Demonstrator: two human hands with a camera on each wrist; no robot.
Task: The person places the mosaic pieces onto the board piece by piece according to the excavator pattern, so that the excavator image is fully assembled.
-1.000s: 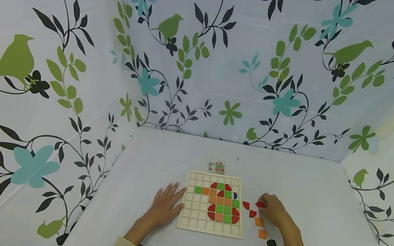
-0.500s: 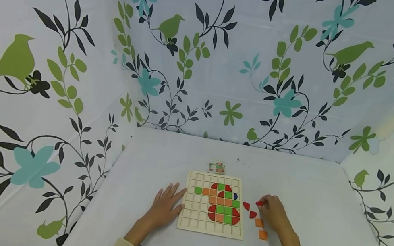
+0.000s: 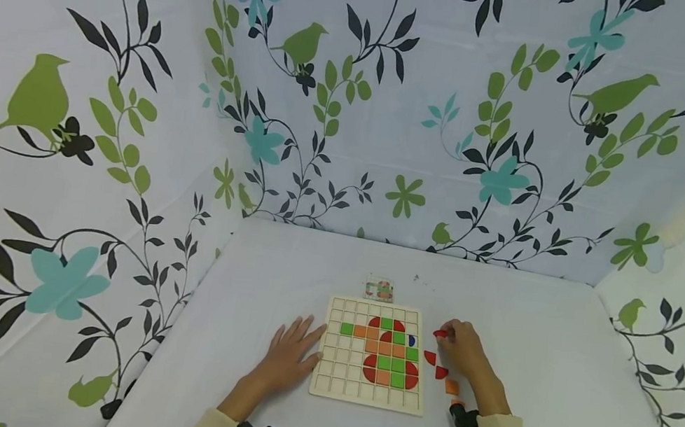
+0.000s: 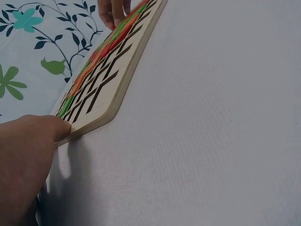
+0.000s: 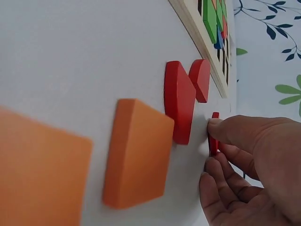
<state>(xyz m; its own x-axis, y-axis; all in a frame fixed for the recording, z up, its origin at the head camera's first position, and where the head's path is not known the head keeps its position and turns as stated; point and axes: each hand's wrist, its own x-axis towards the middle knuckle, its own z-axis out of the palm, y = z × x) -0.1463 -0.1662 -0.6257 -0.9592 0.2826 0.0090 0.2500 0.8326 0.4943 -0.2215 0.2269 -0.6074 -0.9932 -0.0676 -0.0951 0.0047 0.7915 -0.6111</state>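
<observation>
A wooden grid board (image 3: 333, 374) lies on the white table, with red rounded, green square, orange square and one blue piece set in its cells. My left hand (image 3: 285, 360) rests flat with fingers spread at the board's left side, and its thumb (image 4: 59, 128) touches the board edge. Between thumb and fingers, my right hand (image 3: 464, 352) pinches a red quarter-round piece (image 5: 214, 141) right of the board, near its upper part. Two loose red pieces (image 3: 430, 357) and orange square pieces (image 3: 452, 387) lie beside the board; the nearest orange one is partly hidden by the wrist camera.
A small pattern card (image 3: 379, 289) lies just behind the board. Patterned cloth (image 3: 404, 196) with leaves and birds walls off the back and sides of the table. Black wrist cameras (image 3: 463, 417) sit on both wrists.
My right hand has moved away from me and left, toward the board's upper right, carrying the red quarter-round piece. The left hand stays in place. The head view has shifted slightly.
</observation>
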